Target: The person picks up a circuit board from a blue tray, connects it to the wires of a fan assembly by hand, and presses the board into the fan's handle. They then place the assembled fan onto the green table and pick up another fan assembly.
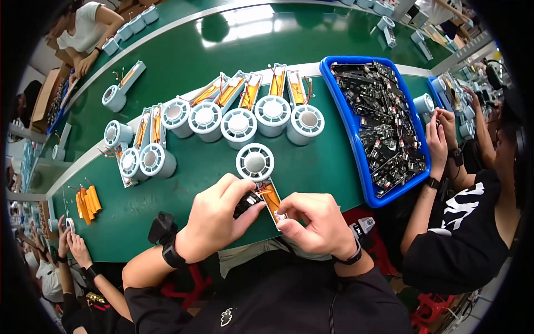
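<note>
"Which step is this?"
"Likely wiring: the left hand [214,214] pinches a black circuit board [247,205]; the right hand [317,222] pinches the fan's [255,162] handle end, at the table's [206,167] near edge."
"Next?"
"Probably careful fingers, wires clear."
"Obstacles?"
"None evident; other fans [239,125] stand beyond, a blue tray [356,161] rightward."
</note>
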A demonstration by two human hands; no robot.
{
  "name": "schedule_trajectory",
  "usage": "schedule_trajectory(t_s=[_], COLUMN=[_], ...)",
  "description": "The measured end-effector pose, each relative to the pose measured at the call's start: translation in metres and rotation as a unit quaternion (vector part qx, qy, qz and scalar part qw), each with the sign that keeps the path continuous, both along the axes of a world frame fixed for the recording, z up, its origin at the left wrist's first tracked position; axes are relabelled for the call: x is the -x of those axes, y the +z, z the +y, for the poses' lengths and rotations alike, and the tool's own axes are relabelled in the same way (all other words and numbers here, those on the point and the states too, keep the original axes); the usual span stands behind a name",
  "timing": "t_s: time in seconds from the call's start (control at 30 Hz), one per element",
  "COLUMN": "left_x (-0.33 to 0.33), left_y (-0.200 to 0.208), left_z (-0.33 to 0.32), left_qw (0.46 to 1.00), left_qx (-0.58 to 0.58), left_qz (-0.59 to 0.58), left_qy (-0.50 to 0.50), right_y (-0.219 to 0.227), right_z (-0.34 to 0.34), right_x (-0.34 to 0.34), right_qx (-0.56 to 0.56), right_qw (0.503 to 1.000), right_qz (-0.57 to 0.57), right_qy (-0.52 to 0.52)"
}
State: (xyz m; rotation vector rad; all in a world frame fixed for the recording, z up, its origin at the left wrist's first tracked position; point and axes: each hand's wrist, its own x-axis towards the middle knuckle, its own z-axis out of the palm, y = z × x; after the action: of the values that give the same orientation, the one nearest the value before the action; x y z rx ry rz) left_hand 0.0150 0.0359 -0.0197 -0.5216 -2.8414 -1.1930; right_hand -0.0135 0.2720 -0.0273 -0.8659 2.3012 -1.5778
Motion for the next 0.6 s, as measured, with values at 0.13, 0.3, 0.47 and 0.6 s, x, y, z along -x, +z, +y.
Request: schedule_trajectory(t_s=[0.13,0.3,0.47,0.6], left_x=[0.013,0.018,0.052,0.055], left_y=[0.002,0.029,0.014,-0.009], left_z=[0.018,0.014,0.01,0.011], left_qw=[0.842,0.985,0.967,0.966], left_qx=[-0.4,-0.106,0.112,0.091], left_qz=[-0.358,-0.124,0.099,0.138], left_qy=[0.045,-0.048,-0.204,-0.2], right_y=[0.018,0.004,0.009,0.006], right_z=[-0.002,0.003,0.011,0.01], right_x=[0.008,0.025,0.029,0.023], right_qx=[-0.085,-0.053,-0.16,-0.204], right_qw=[0.994,0.993,0.976,0.946], right_qz=[-0.054,-0.102,0.069,0.248], right_qy=[0.039,0.03,0.13,0.046])
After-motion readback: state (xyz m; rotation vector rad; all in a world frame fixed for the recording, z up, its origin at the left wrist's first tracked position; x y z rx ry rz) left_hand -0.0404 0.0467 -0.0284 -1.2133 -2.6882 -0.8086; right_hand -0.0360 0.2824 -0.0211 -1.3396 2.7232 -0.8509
